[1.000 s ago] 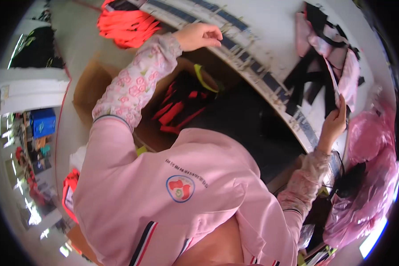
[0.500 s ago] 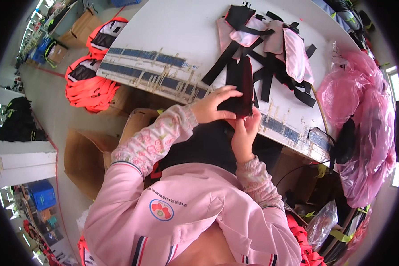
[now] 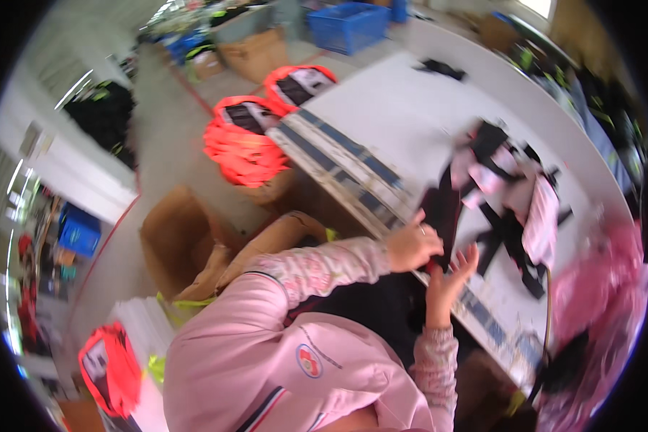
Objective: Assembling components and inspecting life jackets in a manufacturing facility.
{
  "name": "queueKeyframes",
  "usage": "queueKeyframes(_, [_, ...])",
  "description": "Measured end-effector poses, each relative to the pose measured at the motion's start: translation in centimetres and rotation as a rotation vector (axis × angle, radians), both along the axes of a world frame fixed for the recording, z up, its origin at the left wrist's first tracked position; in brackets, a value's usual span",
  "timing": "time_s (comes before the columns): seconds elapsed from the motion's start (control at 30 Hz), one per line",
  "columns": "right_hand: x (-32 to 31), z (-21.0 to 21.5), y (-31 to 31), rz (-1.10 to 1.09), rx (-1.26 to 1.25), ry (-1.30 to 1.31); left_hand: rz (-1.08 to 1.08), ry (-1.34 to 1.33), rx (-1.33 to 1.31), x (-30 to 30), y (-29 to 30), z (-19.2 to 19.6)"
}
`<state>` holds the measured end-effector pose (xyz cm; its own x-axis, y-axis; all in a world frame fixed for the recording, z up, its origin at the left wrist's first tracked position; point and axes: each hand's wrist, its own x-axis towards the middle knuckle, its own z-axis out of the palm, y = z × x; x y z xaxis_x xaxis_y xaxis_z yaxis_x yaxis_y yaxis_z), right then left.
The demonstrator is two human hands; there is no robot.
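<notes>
A long black fabric piece with a dark red edge [image 3: 441,214] lies over the near edge of the white table, its near end at my hands. My left hand [image 3: 412,246], a ring on one finger, has its fingers curled at the left side of that end and seems to grip it. Just to the right and nearer me, my right hand [image 3: 450,284] has its fingers apart and appears to hold nothing. Beyond them on the table lie pink-and-black fabric pieces [image 3: 486,165] with black straps [image 3: 511,241]. Motion blurs the fingertips slightly.
Orange bundles [image 3: 246,147] are stacked left of the white table [image 3: 389,93]. Open cardboard boxes [image 3: 183,234] stand on the floor at left. Pink plastic sheeting [image 3: 597,302] hangs at the table's right end. A blue crate [image 3: 349,27] sits beyond the table.
The view has swung left, so the table and hands appear further right. My right hand's fingers, pinched at the fabric piece's near end before, are now spread apart.
</notes>
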<state>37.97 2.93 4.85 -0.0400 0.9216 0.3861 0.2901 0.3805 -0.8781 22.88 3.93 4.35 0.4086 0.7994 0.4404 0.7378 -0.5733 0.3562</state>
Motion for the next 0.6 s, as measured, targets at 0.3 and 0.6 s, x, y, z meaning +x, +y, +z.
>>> queueKeyframes(0.3, [0.0, -2.6, 0.5, 0.076, 0.012, -0.528, 0.106, -0.200, -0.135, -0.1, -2.5, -4.5])
queueKeyframes(0.6, [-0.4, -3.2, 1.5, 0.211, -0.386, 0.229, 0.451, -0.482, -0.103, -1.5, -2.8, -3.0])
